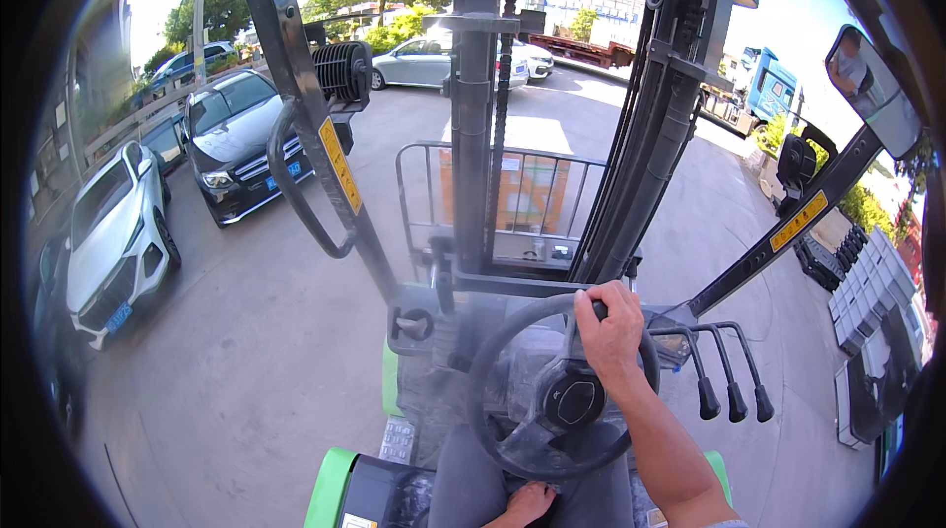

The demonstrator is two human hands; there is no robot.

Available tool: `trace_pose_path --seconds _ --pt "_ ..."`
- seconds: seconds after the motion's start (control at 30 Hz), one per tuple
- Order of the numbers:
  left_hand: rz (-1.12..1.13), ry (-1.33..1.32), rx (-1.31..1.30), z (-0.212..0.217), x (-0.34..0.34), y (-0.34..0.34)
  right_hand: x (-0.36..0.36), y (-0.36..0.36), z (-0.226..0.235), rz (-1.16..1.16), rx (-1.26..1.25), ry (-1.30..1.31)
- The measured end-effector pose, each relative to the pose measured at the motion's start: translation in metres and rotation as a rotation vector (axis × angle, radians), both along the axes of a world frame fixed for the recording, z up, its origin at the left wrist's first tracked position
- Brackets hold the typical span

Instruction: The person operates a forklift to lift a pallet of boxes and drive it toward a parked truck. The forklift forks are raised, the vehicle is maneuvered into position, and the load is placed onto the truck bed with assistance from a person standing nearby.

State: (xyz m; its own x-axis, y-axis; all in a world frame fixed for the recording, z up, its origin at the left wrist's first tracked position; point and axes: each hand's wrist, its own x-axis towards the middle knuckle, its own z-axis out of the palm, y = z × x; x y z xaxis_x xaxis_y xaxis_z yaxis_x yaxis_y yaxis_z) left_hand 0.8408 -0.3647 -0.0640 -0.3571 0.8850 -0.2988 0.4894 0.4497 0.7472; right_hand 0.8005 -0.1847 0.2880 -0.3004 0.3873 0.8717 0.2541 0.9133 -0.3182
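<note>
1. The right hand is curled closed around a small black knob on the steering wheel. Its arm comes up from the bottom right, and the hand points away from the person.
2. The left hand lies low between the person's legs, below the wheel. I cannot tell if it holds anything.
3. The steering wheel is right in front of the person, over the legs. It is a big dark ring, with its flat face tipped up and back at the person. The knob is at its far right part. A round black cap is in the middle.
4. Just right of the wheel are three bent levers, side by side. Their long black ends point down, toward the person.
5. Past the wheel, a tall dark mast runs up and down. Behind it is a metal rack with thin bars, and brown boxes show through the bars.
6. Farther left, a black car and a white car park side by side, noses toward the near ground.
7. On the far right are stacked gray crates.
</note>
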Motion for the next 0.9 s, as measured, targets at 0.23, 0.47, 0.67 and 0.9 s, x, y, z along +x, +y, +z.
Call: trace_pose_path --seconds 0.23,0.47,0.67,0.9 --pt "0.003 0.026 0.017 -0.004 0.028 0.021 0.166 -0.042 -0.09 -0.13 -0.213 0.035" --pt "0.063 -0.089 0.045 -0.021 0.033 0.027 0.089 -0.137 -0.125 0.322 -0.095 -0.128" --pt "-0.011 0.007 -0.045 0.0 0.016 0.021 -0.037 -0.071 -0.019 0.311 0.013 0.053" --pt "0.037 0.019 0.062 -0.002 0.009 0.023 0.041 0.044 0.002 -0.019 -0.061 0.138"
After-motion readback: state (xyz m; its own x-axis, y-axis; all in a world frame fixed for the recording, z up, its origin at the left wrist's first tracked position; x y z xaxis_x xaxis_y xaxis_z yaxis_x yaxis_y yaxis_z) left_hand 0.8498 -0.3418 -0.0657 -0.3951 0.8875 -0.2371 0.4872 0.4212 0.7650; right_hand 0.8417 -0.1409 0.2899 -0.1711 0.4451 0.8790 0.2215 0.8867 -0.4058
